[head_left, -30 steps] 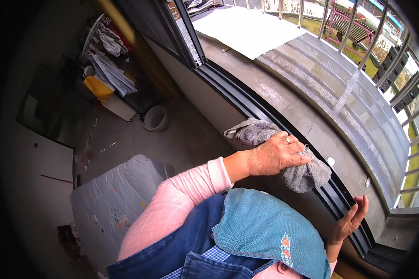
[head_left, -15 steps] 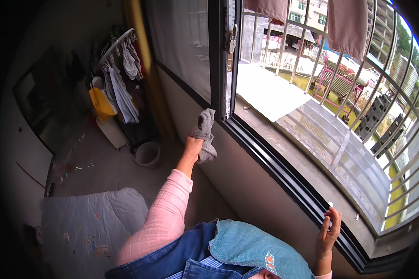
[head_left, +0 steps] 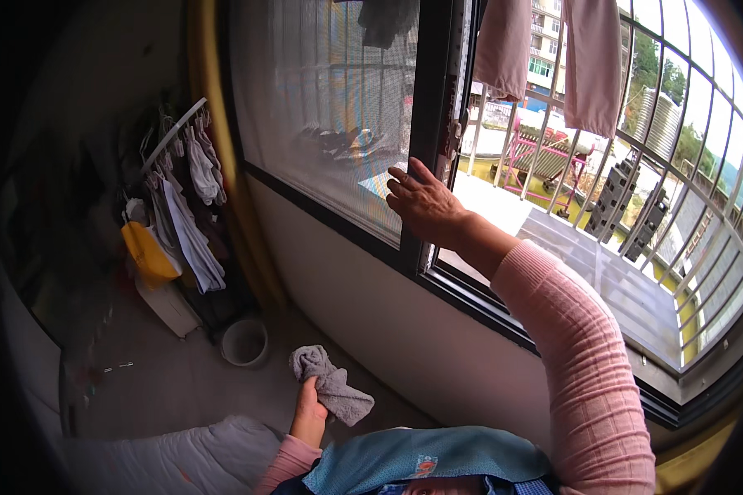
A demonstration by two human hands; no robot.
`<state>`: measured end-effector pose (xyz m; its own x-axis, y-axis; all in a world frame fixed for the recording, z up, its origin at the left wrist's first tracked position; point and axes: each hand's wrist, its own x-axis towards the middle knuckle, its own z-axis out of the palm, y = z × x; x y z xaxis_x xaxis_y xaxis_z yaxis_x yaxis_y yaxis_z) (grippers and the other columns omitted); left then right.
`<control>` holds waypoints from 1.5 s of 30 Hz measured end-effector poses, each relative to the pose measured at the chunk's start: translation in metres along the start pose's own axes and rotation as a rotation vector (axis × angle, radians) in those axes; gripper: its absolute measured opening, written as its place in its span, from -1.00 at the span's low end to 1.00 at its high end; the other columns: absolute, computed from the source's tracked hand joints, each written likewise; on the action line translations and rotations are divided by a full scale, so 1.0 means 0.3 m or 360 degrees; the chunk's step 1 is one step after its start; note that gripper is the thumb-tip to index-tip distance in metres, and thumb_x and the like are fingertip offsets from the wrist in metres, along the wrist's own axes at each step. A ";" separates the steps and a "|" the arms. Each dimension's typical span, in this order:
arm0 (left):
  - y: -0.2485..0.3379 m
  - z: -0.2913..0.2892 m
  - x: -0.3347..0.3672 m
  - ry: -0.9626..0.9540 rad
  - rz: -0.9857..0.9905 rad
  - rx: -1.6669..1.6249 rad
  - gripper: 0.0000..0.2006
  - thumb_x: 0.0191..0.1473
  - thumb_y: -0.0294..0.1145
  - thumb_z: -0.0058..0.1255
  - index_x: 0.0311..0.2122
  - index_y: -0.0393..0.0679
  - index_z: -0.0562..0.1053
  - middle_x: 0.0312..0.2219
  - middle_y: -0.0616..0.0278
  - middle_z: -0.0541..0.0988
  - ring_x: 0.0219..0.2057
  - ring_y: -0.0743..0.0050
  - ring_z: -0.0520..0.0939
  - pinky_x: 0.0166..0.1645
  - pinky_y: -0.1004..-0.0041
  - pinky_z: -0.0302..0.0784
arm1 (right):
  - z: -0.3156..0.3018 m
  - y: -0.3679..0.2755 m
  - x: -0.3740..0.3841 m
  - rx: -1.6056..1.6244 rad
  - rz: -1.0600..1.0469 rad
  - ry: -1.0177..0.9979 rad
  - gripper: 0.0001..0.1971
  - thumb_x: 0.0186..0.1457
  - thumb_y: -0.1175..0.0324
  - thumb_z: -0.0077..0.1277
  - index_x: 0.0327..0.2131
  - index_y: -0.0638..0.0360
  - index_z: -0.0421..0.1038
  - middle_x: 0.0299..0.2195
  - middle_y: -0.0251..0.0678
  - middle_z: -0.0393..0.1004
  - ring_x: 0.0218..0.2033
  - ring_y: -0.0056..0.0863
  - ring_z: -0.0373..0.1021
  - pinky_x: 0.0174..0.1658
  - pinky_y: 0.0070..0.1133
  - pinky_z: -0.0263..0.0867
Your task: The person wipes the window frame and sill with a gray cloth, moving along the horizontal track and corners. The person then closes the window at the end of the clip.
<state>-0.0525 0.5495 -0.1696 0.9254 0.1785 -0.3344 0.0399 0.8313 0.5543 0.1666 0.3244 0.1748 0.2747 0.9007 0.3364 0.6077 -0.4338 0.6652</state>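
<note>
A crumpled grey cloth (head_left: 332, 388) is gripped in my left hand (head_left: 307, 410), low in front of the wall beneath the window. Across the opening stretches my right arm in a pink sleeve. At its end my right hand (head_left: 428, 206) is at the dark upright frame (head_left: 434, 99) of the sliding window, with bent fingers apart and nothing visible in them. Its fingertips overlap the edge of the mesh-like pane (head_left: 322, 124); whether they press on it I cannot tell. The lower window track (head_left: 495, 318) runs below my right forearm.
A bucket (head_left: 244, 342) stands on the floor beside a rack of hanging clothes (head_left: 191, 219). At lower left lies a pale quilt (head_left: 173, 462). Outside the opening are metal bars (head_left: 677, 157), hanging pink trousers (head_left: 590, 70) and a ledge. A yellow curtain (head_left: 223, 148) hangs left of the window.
My right hand has come up from the lower right to the window frame. My left hand has drawn down and back with the cloth, away from the window's corner. The view has shifted.
</note>
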 end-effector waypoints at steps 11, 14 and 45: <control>0.063 -0.127 -0.289 0.0222 0.0165 -0.0021 -0.73 0.14 -0.16 -0.07 -0.13 -0.07 0.47 -0.21 0.18 0.56 -0.17 0.17 0.57 -0.03 0.15 0.51 | 0.086 0.044 0.076 -0.0232 0.0109 0.0015 -0.91 -0.09 0.35 -0.04 -0.49 0.05 0.46 -0.38 -0.37 0.37 -0.11 -0.41 0.28 0.25 -0.18 -0.12; 0.040 -0.150 -0.250 0.0278 0.0163 -0.0016 -0.71 0.16 -0.19 -0.11 -0.10 -0.09 0.45 -0.18 0.17 0.56 -0.15 0.17 0.57 -0.02 0.16 0.50 | 0.030 0.047 0.039 -0.0306 0.0167 -0.0305 -0.84 -0.02 0.32 -0.05 -0.42 0.04 0.54 -0.33 -0.36 0.45 -0.05 -0.44 0.29 0.29 -0.16 -0.24; -0.089 -0.035 -0.194 0.0207 -0.0059 -0.0011 -0.67 0.15 -0.23 -0.09 -0.02 -0.13 0.41 -0.11 0.08 0.52 -0.09 0.06 0.55 0.03 0.01 0.47 | -0.049 0.005 -0.438 0.2396 0.1736 0.1865 -0.59 0.32 0.33 -0.33 0.21 0.02 -0.01 0.04 -0.25 0.23 -0.11 -0.52 0.35 -0.22 -0.60 0.41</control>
<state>-0.1113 0.5226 -0.1729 0.8665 0.2140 -0.4510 0.0703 0.8421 0.5347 0.1205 0.2050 0.1412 0.7203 -0.2812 0.6342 0.6926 0.2400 -0.6802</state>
